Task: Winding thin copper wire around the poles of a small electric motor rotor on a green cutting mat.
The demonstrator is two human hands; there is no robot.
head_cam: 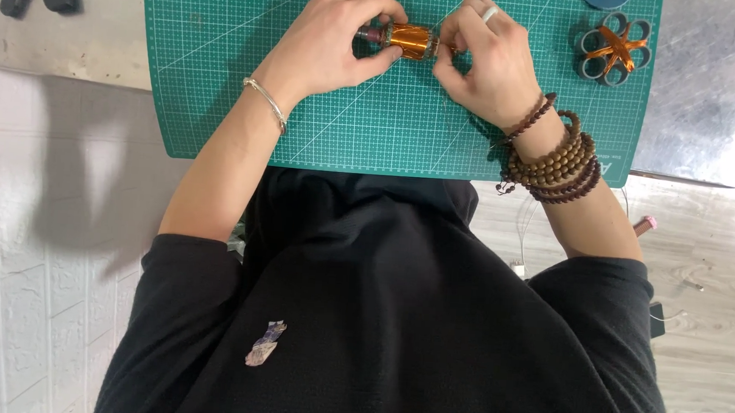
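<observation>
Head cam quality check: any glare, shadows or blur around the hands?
Head view: sharp overall, no motion blur on the left hand or right hand; the copper-wound armature between them shows small glints; strong glare washes out the metal sheet at right; soft shadows fall left on the white brick-pattern floor; green cutting mat evenly lit.

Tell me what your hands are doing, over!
Left hand and right hand both grip the copper coil. Coil sits over green mat. Nothing blocking.

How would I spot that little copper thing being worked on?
Find the green cutting mat. At its far edge, the left hand and right hand grip a small copper-wound cylinder between them. Unlike the flower-shaped grey piece nearby, it is held, not lying loose.
</observation>
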